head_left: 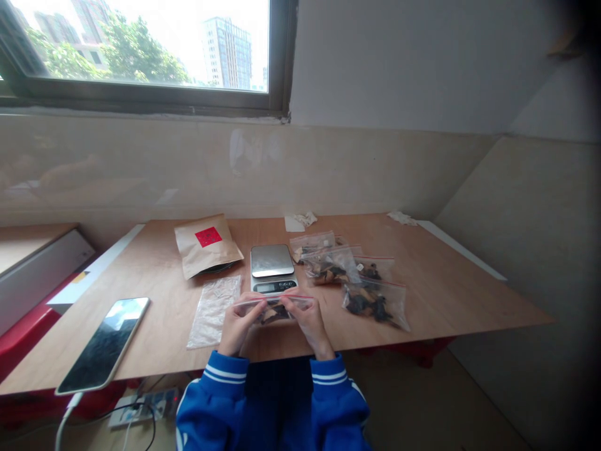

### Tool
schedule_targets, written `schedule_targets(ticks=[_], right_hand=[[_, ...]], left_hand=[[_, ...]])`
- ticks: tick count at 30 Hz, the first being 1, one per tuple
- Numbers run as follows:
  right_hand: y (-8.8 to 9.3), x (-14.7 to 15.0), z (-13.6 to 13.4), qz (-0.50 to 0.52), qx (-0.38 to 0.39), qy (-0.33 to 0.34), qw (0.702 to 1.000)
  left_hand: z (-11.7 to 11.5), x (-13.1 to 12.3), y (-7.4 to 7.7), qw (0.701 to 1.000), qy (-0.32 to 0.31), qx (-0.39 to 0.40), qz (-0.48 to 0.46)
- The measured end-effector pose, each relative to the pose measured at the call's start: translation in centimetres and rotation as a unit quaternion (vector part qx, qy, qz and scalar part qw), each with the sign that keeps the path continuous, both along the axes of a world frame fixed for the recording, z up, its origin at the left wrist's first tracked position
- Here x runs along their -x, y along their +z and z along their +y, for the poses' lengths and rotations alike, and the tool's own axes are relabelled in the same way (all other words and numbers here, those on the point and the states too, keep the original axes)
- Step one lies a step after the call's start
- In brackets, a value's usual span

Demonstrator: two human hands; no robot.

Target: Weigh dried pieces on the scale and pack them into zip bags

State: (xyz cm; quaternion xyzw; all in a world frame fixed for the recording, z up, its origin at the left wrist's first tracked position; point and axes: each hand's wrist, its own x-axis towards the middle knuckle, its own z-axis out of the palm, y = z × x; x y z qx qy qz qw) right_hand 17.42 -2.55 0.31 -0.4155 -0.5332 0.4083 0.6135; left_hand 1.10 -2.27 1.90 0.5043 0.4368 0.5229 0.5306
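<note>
Both my hands pinch the red-edged top of a clear zip bag [275,313] with dark and tan dried pieces inside. My left hand [241,322] grips the top edge left of centre, and my right hand [307,316] grips it on the right. Just beyond the bag stands a kitchen scale [272,262] with a bare metal plate. Left of my left hand lies a flat, clear plastic bag [216,313]. Several filled zip bags [375,302] with similar dark pieces are grouped to the right of the scale.
A brown paper pouch [206,247] with a red label lies at the back left. A phone [106,344] on a charging cable rests at the table's left front. Crumpled white paper [306,219] is near the wall. A power strip [145,407] sits below the table edge.
</note>
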Motion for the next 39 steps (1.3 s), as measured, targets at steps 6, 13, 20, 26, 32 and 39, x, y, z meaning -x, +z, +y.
schedule_targets(ticks=[6, 13, 20, 26, 32, 39], right_hand=[[-0.5, 0.5, 0.1, 0.009, 0.011, -0.027, 1.000], [0.2, 0.1, -0.1, 0.006, 0.009, 0.004, 1.000], [0.1, 0.1, -0.3, 0.009, 0.002, 0.071, 0.997], [-0.3, 0.8, 0.0, -0.041, -0.027, 0.016, 0.999], [-0.3, 1.4, 0.2, -0.054, -0.057, -0.076, 0.994], [0.1, 1.2, 0.1, -0.034, -0.028, -0.018, 0.999]], left_hand=[[0.0, -0.3, -0.2, 0.999, 0.033, 0.020, 0.005], [0.0, -0.2, -0.1, 1.000, 0.026, -0.015, -0.005], [-0.2, -0.3, 0.2, 1.000, -0.013, -0.021, 0.012], [-0.1, -0.5, 0.0, 0.998, 0.001, -0.050, 0.028], [0.3, -0.8, -1.3, 0.996, 0.046, -0.064, 0.041], [0.3, -1.1, -1.7, 0.997, 0.029, -0.070, 0.032]])
